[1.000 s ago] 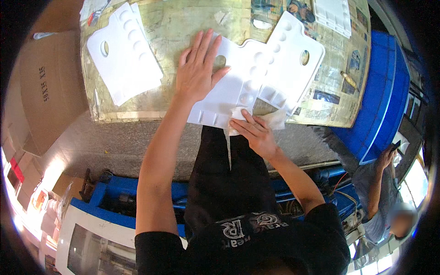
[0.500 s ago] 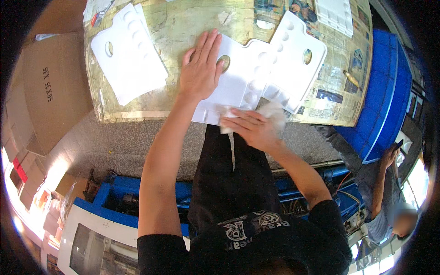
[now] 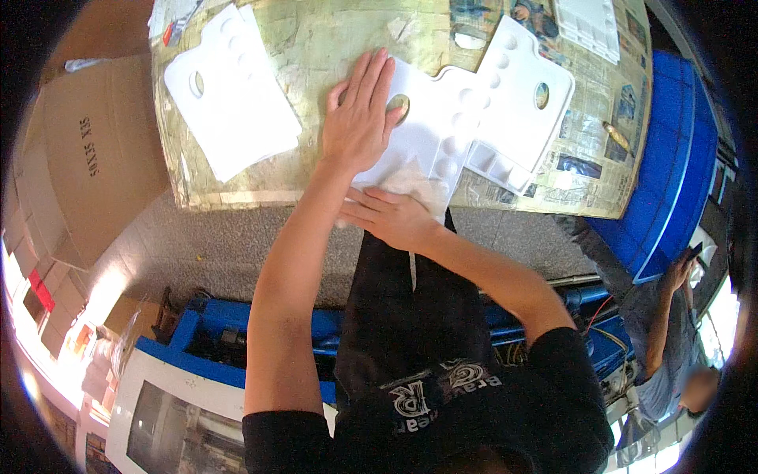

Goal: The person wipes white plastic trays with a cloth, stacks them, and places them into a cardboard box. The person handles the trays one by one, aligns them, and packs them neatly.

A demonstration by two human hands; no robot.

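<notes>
A white plastic paint palette [image 3: 426, 99] with a thumb hole and round wells lies at the table's near edge. My left hand [image 3: 357, 126] rests flat on its left part beside the thumb hole, fingers stretched out and holding nothing. Over the palette's near edge, my right hand [image 3: 401, 221] holds a white cloth [image 3: 416, 188] against the surface. The cloth bunches above the hand, and part of it is hidden under the palm. Just to the right lies another white palette [image 3: 517, 118], partly under or against the first.
A stack of white palettes [image 3: 237, 110] sits at the left, more white trays [image 3: 588, 28] at the far right. A brass-coloured tool [image 3: 616, 137] lies on the paper-covered table [image 3: 316, 31]. Blue bins [image 3: 659, 174] flank it; a cardboard box [image 3: 106, 158] stands left. Another person [image 3: 663, 347] is at right.
My right hand has swept the cloth leftward along the palette's near edge, ending close to my left wrist. My left hand stays on the palette. The whole view has shifted slightly.
</notes>
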